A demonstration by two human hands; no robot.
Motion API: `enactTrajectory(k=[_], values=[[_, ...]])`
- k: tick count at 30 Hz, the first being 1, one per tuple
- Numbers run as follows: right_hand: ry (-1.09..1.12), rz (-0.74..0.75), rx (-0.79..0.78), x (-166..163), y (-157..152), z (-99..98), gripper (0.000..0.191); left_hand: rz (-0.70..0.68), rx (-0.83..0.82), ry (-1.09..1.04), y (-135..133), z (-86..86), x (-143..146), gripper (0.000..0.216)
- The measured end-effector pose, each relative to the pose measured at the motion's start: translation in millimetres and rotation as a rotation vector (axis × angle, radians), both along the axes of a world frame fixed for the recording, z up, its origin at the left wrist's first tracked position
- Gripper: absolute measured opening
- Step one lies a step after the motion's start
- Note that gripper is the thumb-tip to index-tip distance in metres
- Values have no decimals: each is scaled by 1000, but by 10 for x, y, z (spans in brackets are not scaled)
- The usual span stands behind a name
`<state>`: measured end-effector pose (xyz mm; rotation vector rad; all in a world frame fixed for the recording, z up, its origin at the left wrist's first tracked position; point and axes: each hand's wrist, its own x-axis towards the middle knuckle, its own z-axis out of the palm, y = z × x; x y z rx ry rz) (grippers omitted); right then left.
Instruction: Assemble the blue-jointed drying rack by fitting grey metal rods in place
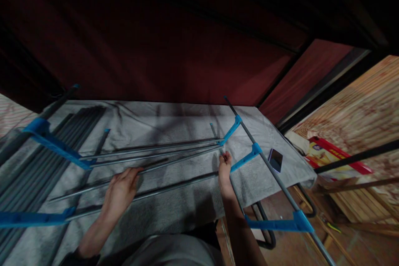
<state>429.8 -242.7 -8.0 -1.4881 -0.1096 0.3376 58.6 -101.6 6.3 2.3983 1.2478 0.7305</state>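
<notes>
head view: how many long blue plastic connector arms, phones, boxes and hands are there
long blue plastic connector arms: 5
dark flat phone: 1
red and yellow cardboard box: 1
bare hands, left hand and right hand: 2
total: 9

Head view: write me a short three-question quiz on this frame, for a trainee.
1. True or false: the left hand touches a grey rod.
2. What lies on the grey cloth, to the right of the right hand? A) phone B) cup C) scissors
3. Fill in: the plastic connectors on the rods are coloured ____.
Key: 1 true; 2 A; 3 blue.
</notes>
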Motion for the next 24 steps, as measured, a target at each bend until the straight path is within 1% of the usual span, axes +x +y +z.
enactTrajectory(k=[3, 6, 9, 13, 18, 24], values=[[170, 141, 180, 77, 41, 121, 35, 13, -14, -53, -31, 73, 49, 32], [195, 230, 261, 104, 77, 291, 32, 29, 19, -29, -88, 157, 105, 35], [217, 242, 308, 113, 139, 462, 24, 43, 78, 29, -140, 224, 151, 38], [231, 233, 365, 144, 258, 617, 23, 43, 136, 79, -170, 257, 194, 42], [226, 236, 382, 238, 396, 734, 27, 49, 159, 97, -184, 287, 249, 45], [233, 235, 410, 342, 465, 811, 21, 22, 236, 192, -204, 381, 338, 46]])
